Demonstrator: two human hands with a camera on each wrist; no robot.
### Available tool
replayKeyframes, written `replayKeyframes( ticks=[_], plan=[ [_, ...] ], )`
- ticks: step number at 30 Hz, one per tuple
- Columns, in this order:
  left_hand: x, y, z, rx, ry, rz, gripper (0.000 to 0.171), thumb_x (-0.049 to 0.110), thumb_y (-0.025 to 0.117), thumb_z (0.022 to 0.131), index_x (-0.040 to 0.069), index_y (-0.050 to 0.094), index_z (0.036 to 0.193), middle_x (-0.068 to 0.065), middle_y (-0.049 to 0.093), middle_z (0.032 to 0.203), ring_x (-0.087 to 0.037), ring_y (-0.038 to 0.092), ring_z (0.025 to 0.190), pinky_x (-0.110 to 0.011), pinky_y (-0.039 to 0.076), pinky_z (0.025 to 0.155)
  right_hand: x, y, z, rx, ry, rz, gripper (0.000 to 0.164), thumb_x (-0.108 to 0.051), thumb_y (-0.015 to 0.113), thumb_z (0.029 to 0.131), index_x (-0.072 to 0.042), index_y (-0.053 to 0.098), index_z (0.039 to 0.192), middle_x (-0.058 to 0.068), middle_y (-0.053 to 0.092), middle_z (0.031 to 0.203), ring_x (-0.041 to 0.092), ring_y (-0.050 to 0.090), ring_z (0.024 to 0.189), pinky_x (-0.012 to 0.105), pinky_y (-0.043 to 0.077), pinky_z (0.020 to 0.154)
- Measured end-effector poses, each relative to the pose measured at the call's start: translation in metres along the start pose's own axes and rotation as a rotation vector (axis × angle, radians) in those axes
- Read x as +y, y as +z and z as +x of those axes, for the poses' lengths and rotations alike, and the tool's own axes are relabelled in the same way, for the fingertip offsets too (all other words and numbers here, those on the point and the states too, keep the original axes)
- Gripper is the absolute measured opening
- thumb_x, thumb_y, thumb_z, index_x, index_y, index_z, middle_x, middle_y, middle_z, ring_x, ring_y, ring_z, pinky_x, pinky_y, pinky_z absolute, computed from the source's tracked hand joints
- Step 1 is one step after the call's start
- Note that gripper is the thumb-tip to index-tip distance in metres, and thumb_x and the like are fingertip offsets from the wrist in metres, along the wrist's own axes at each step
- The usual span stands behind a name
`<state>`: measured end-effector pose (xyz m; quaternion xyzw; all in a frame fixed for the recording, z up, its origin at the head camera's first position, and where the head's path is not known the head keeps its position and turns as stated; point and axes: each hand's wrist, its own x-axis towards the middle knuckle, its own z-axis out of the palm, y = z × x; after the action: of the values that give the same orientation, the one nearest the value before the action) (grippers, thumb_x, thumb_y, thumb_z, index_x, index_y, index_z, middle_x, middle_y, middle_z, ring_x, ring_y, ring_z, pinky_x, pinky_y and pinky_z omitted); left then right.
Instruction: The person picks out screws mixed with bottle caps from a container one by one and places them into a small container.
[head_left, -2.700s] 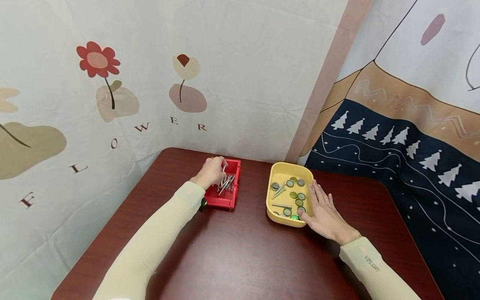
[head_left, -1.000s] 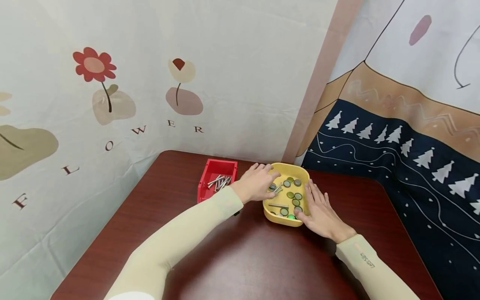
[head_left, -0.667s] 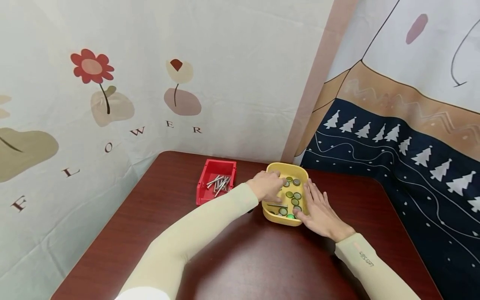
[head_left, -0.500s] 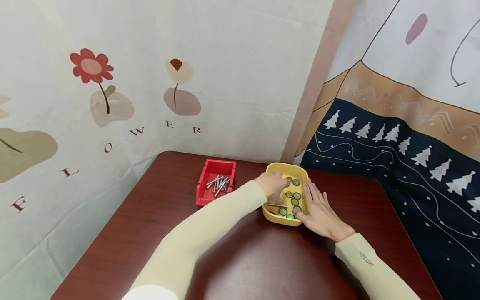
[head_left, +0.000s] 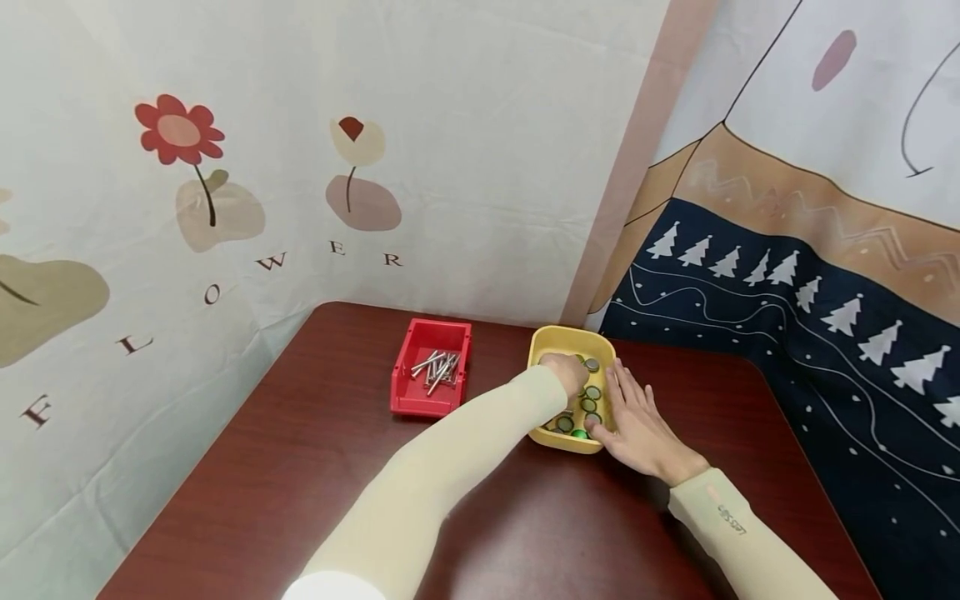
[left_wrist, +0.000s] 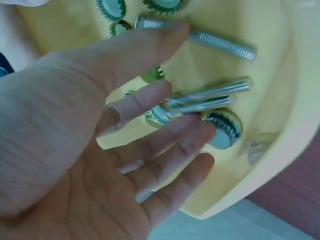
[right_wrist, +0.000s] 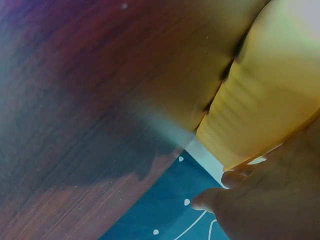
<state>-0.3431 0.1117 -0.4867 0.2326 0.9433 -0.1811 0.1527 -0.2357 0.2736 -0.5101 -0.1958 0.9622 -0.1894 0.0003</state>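
Observation:
My left hand (head_left: pixel 566 375) reaches down into the yellow tub (head_left: pixel 573 335). In the left wrist view its fingers are spread and loosely bent, with a gap between thumb and fingers. The thumb tip lies over a silver threaded bolt (left_wrist: pixel 222 45); the fingertips are close to a pair of bolts (left_wrist: pixel 210 97) and a bottle cap (left_wrist: pixel 223 130). Whether they touch is unclear. My right hand (head_left: pixel 647 429) rests on the tub's right rim with straight fingers, thumb over the near corner. Several bottle caps (head_left: pixel 589 405) lie in the tub, one of them green (head_left: pixel 580 434).
A red bin (head_left: pixel 439 333) stands to the left of the tub, with several silver bolts (head_left: pixel 437 372) heaped inside. Both sit near the back of the brown table (head_left: pixel 510 533). Printed cloths (head_left: pixel 480 167) hang behind the table's edges.
My left hand was at the red bin's bolts, then moved right over the yellow tub and lowered into it, shifting slightly right lately. My right hand has stayed on the rim.

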Motion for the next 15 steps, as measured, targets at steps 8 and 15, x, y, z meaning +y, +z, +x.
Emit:
replayKeyframes(
  ticks=[8,15],
  plan=[
    [0.004,-0.002,-0.003,0.017,-0.012,-0.031,0.026,0.025,0.078,0.114,0.032,0.081,0.139,0.008,0.082,0.127,-0.006,0.073,0.101,-0.032,0.068,0.083,0.001,-0.001,0.0,0.004,-0.001,-0.003,0.105,-0.055,0.064,0.113,0.005,0.014,0.184,0.026,0.002,0.196,0.056,0.012,0.181,0.085,0.013,0.14],
    [0.01,0.009,0.012,0.019,-0.039,-0.022,0.024,0.026,0.075,0.116,0.033,0.081,0.138,0.012,0.079,0.136,-0.005,0.074,0.106,-0.029,0.068,0.09,-0.002,0.0,0.0,-0.006,0.005,0.004,0.105,-0.053,0.064,0.112,0.005,0.014,0.184,0.026,0.001,0.196,0.056,0.011,0.18,0.085,0.012,0.14]
  ],
)
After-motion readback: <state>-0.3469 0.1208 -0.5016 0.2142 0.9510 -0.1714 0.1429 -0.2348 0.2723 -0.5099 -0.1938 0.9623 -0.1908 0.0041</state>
